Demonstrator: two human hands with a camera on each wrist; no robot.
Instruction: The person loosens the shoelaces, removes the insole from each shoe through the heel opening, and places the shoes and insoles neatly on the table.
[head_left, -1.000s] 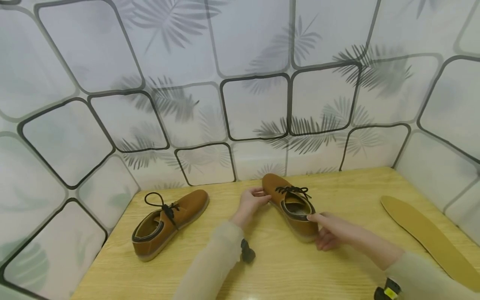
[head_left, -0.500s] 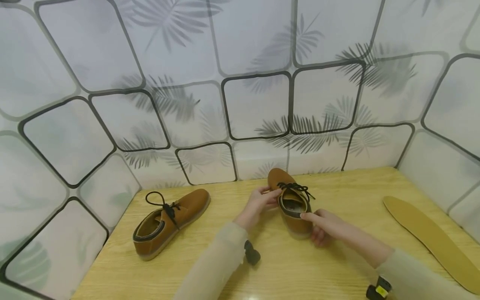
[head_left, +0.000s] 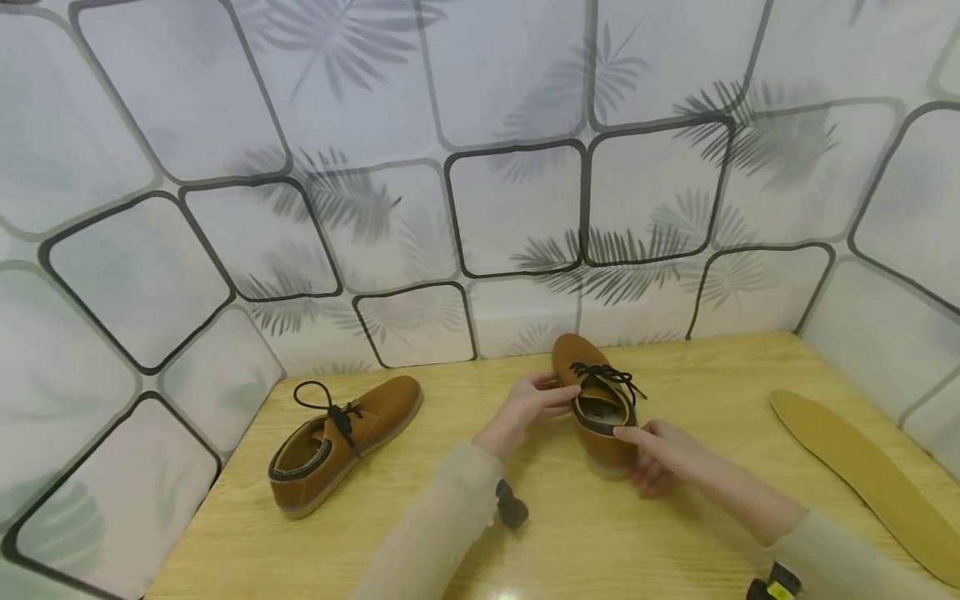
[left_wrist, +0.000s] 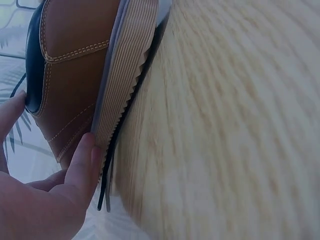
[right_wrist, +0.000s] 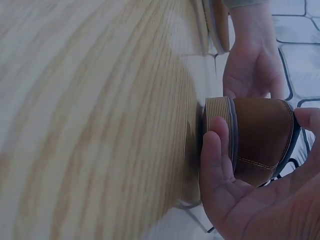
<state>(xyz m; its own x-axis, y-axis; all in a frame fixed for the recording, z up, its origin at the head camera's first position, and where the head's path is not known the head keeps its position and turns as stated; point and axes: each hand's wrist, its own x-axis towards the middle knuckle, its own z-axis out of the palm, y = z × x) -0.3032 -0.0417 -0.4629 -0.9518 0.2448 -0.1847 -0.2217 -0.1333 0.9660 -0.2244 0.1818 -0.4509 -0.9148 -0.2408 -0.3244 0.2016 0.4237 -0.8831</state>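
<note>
A brown lace-up shoe [head_left: 609,450] with black laces points toward the back wall, tied in a bow. My left hand [head_left: 531,407] grips its left side, thumb by the collar; the left wrist view shows fingers [left_wrist: 82,157] against the side and ridged sole. At the heel, my right hand [head_left: 663,457] pinches the shoe, its thumb on the padded collar. In the right wrist view, fingertips [right_wrist: 218,131] of that hand lie on the heel's sole edge, close to the table. To the left sits a matching brown shoe [head_left: 378,414], its lace loop standing up.
A tan insole [head_left: 862,475] lies at the right of the wooden table [head_left: 585,550]. Close behind the held shoe rises a wall [head_left: 517,217] covered in a leaf and tile pattern, with side walls at left and right.
The held shoe's toe has swung to the right, so the shoe points more directly away. My left hand has moved right, from near the toe to beside the opening. My right hand stays at the heel.
</note>
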